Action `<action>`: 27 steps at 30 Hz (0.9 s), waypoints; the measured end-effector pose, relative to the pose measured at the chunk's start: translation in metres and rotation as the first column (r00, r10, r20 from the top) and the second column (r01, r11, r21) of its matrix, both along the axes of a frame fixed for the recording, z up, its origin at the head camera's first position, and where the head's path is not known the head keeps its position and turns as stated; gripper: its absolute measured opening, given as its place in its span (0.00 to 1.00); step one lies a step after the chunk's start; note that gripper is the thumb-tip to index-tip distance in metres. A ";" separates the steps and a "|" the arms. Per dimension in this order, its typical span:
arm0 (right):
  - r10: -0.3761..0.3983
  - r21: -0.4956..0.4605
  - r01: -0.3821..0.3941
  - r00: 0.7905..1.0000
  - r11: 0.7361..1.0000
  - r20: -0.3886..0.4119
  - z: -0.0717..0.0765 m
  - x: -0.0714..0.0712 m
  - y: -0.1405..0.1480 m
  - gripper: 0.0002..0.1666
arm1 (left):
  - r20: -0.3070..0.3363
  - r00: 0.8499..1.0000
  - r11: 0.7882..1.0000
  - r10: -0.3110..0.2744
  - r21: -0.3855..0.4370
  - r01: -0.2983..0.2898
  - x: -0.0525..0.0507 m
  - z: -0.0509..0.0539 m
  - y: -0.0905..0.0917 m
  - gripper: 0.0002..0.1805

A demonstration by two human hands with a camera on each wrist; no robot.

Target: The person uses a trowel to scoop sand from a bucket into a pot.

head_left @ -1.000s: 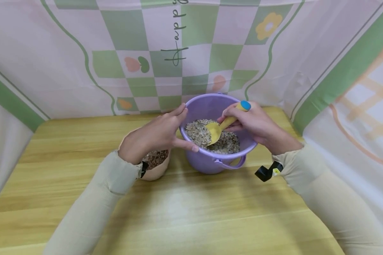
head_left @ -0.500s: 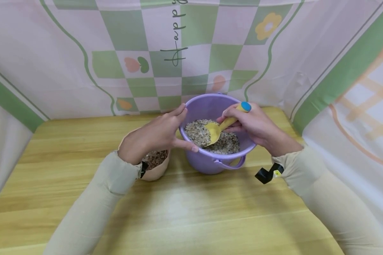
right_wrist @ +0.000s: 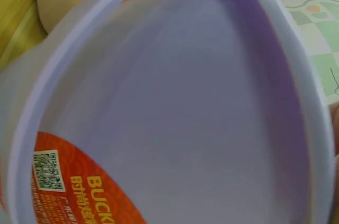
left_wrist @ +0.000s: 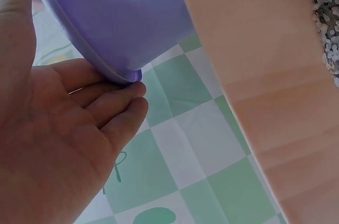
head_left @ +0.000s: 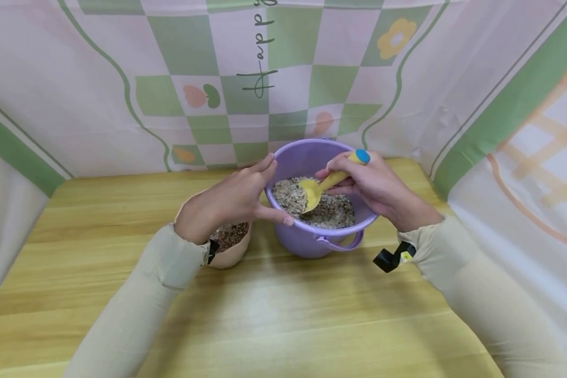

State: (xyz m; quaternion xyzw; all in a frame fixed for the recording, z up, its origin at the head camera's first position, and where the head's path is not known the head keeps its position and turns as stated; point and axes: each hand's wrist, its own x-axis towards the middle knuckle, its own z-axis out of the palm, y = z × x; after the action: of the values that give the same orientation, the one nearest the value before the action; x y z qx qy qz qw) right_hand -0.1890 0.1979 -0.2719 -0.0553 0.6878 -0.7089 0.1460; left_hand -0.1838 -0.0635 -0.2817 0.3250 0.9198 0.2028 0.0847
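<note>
My right hand grips the yellow handle of a small scoop with a blue end cap. The scoop's blade dips into pale gravel inside a purple bucket. Spread along the bucket's left rim, my left hand touches it with nearly straight fingers and thumb. In the left wrist view the fingertips lie against the rim's outer edge. The right wrist view is filled by the bucket's side and handle; the right hand's hold on the scoop is hidden there.
A peach-coloured pot of reddish-brown pebbles stands left of the bucket, partly under my left wrist. An orange-red label is on the bucket's side. Behind the wooden table hangs a green-and-white checked cloth.
The scoop and my right hand have shifted slightly left within the bucket. My left hand stays in place on the rim.
</note>
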 end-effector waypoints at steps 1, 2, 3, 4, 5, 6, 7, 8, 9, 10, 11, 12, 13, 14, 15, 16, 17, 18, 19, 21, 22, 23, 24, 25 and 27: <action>0.000 0.000 0.000 1.000 1.000 -0.003 0.000 0.000 0.000 0.09 | 0.000 1.000 1.000 -0.001 0.000 0.001 0.000 0.000 0.000 0.69; -0.001 0.001 0.001 1.000 1.000 -0.003 0.000 0.000 -0.001 0.09 | 0.000 1.000 1.000 -0.002 -0.001 0.002 0.000 0.000 0.000 0.69; -0.002 0.001 0.002 1.000 1.000 -0.001 0.000 0.000 -0.001 0.09 | 0.003 1.000 1.000 -0.002 -0.003 0.002 0.000 0.000 0.001 0.70; -0.003 -0.002 0.003 1.000 1.000 0.003 0.000 -0.001 -0.001 0.09 | 0.004 1.000 1.000 -0.002 -0.003 0.002 0.000 0.000 0.001 0.70; -0.002 -0.003 0.002 1.000 1.000 0.008 0.000 -0.001 -0.001 0.09 | 0.007 1.000 1.000 0.001 -0.003 -0.001 0.000 0.000 0.001 0.70; -0.001 -0.006 0.001 1.000 1.000 0.014 -0.001 -0.001 -0.001 0.09 | 0.011 1.000 1.000 0.003 -0.003 -0.003 0.000 0.000 0.001 0.69; 0.001 -0.011 0.000 1.000 1.000 0.018 -0.001 -0.001 -0.001 0.09 | 0.014 1.000 1.000 0.006 -0.005 -0.006 0.000 0.000 0.001 0.70; 0.002 -0.017 -0.001 1.000 1.000 0.023 -0.001 -0.001 0.000 0.09 | 0.015 1.000 1.000 0.007 -0.004 -0.007 0.000 0.000 0.001 0.70; 0.003 -0.022 -0.003 1.000 1.000 0.027 -0.001 -0.001 0.000 0.09 | 0.016 1.000 1.000 0.008 -0.002 -0.008 0.000 0.000 0.000 0.69; 0.003 -0.027 -0.002 1.000 1.000 0.030 -0.002 -0.002 0.000 0.09 | 0.015 1.000 1.000 0.009 0.002 -0.009 0.000 0.000 0.000 0.69; 0.003 -0.031 -0.002 0.999 1.000 0.032 -0.002 -0.002 0.000 0.09 | 0.016 1.000 1.000 0.009 0.004 -0.009 0.001 0.000 0.000 0.69; 0.003 -0.037 -0.002 0.999 0.999 0.036 -0.002 -0.002 0.001 0.09 | 0.014 1.000 1.000 0.008 0.005 -0.008 0.001 0.000 0.000 0.69; 0.003 -0.042 -0.002 0.999 0.999 0.039 -0.002 -0.003 0.001 0.09 | 0.012 1.000 1.000 0.007 0.005 -0.007 0.001 0.000 0.000 0.69; 0.004 -0.046 -0.002 0.999 0.999 0.042 -0.002 -0.003 0.001 0.09 | 0.011 1.000 1.000 0.006 0.005 -0.006 0.001 0.000 0.000 0.69; 0.006 -0.049 -0.004 0.999 0.999 0.044 -0.002 -0.003 0.001 0.09 | 0.009 1.000 1.000 0.006 0.004 -0.006 0.001 0.000 0.000 0.69; 0.007 -0.054 -0.005 0.999 0.999 0.045 -0.002 -0.003 0.002 0.09 | 0.008 1.000 1.000 0.005 0.002 -0.005 0.000 0.000 0.000 0.69; 0.010 -0.057 -0.007 0.999 0.998 0.045 -0.002 -0.003 0.002 0.09 | 0.009 1.000 1.000 0.004 0.002 -0.004 0.000 0.000 0.000 0.69; 0.012 -0.061 -0.009 0.999 0.998 0.043 -0.003 -0.003 0.002 0.09 | 0.008 1.000 1.000 0.003 0.001 -0.003 0.000 0.000 0.000 0.69; 0.013 -0.065 -0.011 0.999 0.998 0.039 -0.003 -0.003 0.002 0.09 | 0.007 1.000 1.000 0.002 0.002 -0.002 0.000 0.001 0.000 0.69; 0.015 -0.074 -0.013 0.999 0.997 0.033 -0.003 -0.004 0.003 0.09 | 0.004 1.000 1.000 0.000 0.001 0.000 0.000 0.001 0.000 0.69; 0.017 -0.077 -0.015 0.999 0.997 0.031 -0.003 -0.004 0.003 0.09 | 0.006 1.000 1.000 0.002 0.000 -0.002 0.000 0.001 0.000 0.69; 0.019 -0.080 -0.017 0.999 0.997 0.028 -0.003 -0.004 0.003 0.10 | 0.008 1.000 1.000 0.003 -0.001 -0.003 0.000 0.001 0.000 0.69; 0.021 -0.082 -0.019 0.999 0.996 0.026 -0.003 -0.003 0.003 0.10 | 0.008 1.000 1.000 0.005 -0.004 -0.005 0.000 0.001 0.000 0.69; 0.023 -0.085 -0.020 0.999 0.996 0.026 -0.003 -0.003 0.003 0.10 | 0.010 1.000 1.000 0.006 -0.006 -0.006 0.000 0.001 0.000 0.69; 0.025 -0.090 -0.022 0.999 0.996 0.027 -0.003 -0.004 0.003 0.10 | 0.011 1.000 1.000 0.007 -0.007 -0.007 0.000 0.001 0.000 0.69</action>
State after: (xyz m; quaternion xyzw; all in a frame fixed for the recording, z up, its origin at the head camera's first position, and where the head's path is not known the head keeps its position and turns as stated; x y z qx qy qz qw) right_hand -0.1926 0.2007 -0.2750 -0.0599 0.6525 -0.7379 0.1615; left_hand -0.1839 -0.0640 -0.2808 0.3205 0.9211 0.2017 0.0905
